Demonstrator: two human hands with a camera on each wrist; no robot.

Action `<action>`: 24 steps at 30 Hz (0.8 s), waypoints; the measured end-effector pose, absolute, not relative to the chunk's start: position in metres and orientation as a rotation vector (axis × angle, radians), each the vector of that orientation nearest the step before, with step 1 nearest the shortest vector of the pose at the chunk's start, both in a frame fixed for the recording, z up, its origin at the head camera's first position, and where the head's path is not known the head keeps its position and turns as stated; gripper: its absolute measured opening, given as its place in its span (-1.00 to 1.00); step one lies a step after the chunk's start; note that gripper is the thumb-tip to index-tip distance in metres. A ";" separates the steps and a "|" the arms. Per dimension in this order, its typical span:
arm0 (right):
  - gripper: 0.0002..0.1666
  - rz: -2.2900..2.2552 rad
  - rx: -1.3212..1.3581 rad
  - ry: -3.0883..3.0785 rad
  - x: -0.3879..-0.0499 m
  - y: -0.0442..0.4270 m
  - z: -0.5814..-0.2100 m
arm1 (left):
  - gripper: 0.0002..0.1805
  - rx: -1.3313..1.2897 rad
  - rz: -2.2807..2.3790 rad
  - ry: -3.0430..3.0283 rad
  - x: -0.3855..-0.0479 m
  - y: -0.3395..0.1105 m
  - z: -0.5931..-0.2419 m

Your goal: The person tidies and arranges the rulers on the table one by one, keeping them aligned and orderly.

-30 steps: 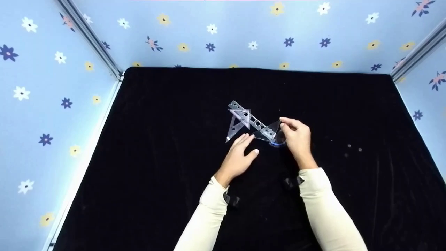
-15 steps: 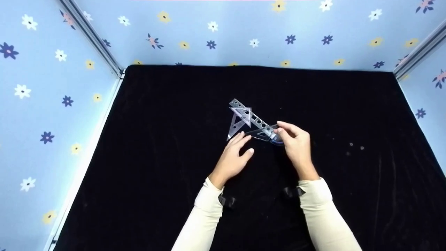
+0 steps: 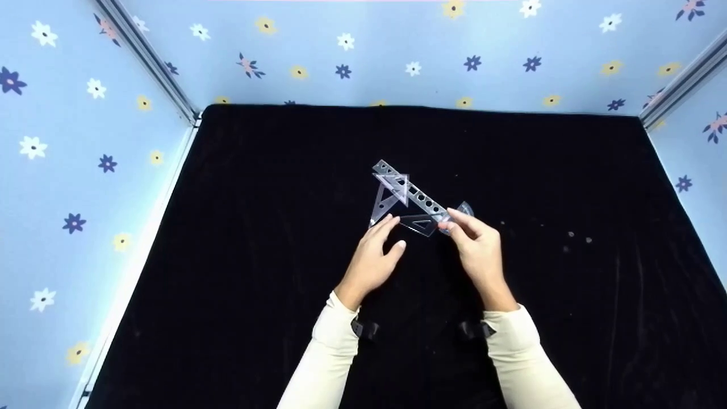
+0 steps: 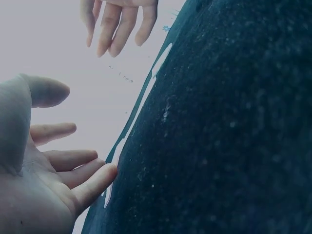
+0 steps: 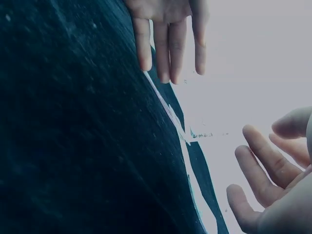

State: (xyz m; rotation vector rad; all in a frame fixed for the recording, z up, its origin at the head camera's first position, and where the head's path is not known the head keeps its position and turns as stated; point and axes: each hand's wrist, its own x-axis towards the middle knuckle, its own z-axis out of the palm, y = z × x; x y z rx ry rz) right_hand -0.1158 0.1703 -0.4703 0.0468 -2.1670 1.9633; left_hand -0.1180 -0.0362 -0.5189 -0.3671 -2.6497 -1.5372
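Note:
Near the middle of the black cloth, a clear ruler with cut-out shapes (image 3: 421, 197) lies diagonally, overlapping two pale purple-tinted set squares, one above (image 3: 402, 180) and one below (image 3: 377, 205). The left hand (image 3: 369, 264) rests with extended fingers, fingertips at the lower set square's bottom corner. The thumb and index finger of the right hand (image 3: 480, 253) pinch the right end of a clear triangle (image 3: 419, 222), beside the ruler's lower end. Behind that hand a clear protractor (image 3: 466, 209) is partly hidden. Both wrist views show the left hand (image 4: 53, 180) and right hand (image 5: 273, 180) facing each other.
The black cloth (image 3: 272, 227) covers the table, with small specks to the right. Blue floral walls (image 3: 363, 51) stand behind and at both sides, with metal rails at the corners.
The right hand has moved left and slightly down, turning the clear triangle lower and flatter. The protractor shows above and right of its earlier place. The left hand has shifted slightly left.

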 end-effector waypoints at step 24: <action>-0.59 2.043 0.170 -2.195 -0.096 0.160 -0.500 | -0.51 -0.245 -1.661 -2.475 -0.122 -0.058 -0.517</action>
